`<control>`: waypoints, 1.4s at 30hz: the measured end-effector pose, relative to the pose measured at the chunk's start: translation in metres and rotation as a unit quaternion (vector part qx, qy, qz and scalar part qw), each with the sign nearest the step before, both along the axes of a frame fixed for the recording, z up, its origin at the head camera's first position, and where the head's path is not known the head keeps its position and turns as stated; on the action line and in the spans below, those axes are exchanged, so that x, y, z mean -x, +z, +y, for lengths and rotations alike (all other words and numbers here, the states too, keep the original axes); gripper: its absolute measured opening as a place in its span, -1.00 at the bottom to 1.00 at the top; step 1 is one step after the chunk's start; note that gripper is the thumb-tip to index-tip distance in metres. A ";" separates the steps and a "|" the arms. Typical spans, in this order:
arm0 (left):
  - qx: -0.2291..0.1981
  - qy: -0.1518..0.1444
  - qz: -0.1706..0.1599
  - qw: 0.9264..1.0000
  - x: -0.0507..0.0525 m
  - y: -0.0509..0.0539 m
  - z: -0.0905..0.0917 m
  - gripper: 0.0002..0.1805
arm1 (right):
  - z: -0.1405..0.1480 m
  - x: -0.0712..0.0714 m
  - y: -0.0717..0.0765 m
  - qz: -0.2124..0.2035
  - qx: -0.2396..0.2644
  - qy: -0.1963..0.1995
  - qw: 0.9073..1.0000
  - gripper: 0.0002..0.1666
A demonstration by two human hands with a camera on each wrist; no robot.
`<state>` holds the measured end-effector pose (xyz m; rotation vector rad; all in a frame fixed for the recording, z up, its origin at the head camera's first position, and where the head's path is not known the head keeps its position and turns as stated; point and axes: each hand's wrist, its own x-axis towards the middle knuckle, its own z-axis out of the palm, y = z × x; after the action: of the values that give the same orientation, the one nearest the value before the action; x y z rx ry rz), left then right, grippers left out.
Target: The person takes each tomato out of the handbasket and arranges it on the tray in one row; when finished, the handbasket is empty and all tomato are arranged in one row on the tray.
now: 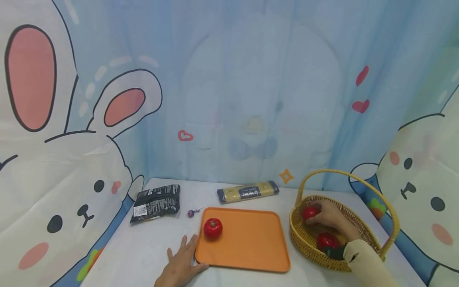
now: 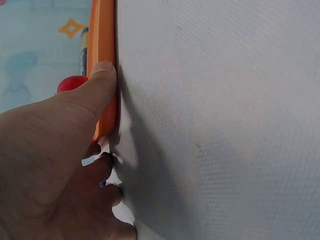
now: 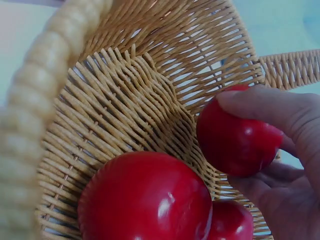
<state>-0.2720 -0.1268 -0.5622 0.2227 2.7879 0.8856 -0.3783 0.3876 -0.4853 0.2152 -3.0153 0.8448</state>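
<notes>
Right hand (image 1: 328,215) grips an apple (image 3: 237,140) (probably, anyway) near the wicker basket's (image 1: 309,249) left edge; left hand (image 1: 181,261), splayed wide, touches the orange tray's (image 1: 251,241) near-left corner.

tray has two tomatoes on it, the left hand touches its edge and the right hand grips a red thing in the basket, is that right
Not quite: the head view shows one tomato on the tray, not two. The rest holds: the left hand touches the tray's edge and the right hand grips a red thing in the basket.
</notes>
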 end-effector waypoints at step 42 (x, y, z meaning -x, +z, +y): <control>-0.008 0.008 -0.003 1.000 0.002 0.001 0.001 0.10 | -0.159 -0.053 0.002 -0.047 0.250 0.136 0.957 -0.12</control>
<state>-0.2736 -0.1259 -0.5611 0.2006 2.7811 0.9122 -0.3255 0.2286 -0.4833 0.5999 -2.7613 1.6430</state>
